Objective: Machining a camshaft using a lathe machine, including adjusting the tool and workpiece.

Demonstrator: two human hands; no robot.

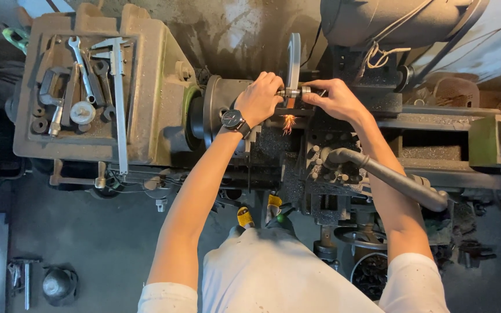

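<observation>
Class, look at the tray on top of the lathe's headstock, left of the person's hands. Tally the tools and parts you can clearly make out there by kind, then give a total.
Open-ended spanners: 2
Long vernier caliper: 1
Round disc-shaped part: 1
Small dark ring: 1
Total: 5
Other dark pieces in the tray are too murky to sort.

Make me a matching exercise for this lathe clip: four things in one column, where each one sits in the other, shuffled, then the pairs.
Things:
1. wristwatch
2. wrenches
3. small metal part
4. orange sparks

Places:
A. in the tray on top of the lathe headstock
B. just below the two hands
C. on the left hand's wrist
D. pinched between the left hand and the right hand, against the grinding wheel

Pairs: 1-C, 2-A, 3-D, 4-B
</observation>
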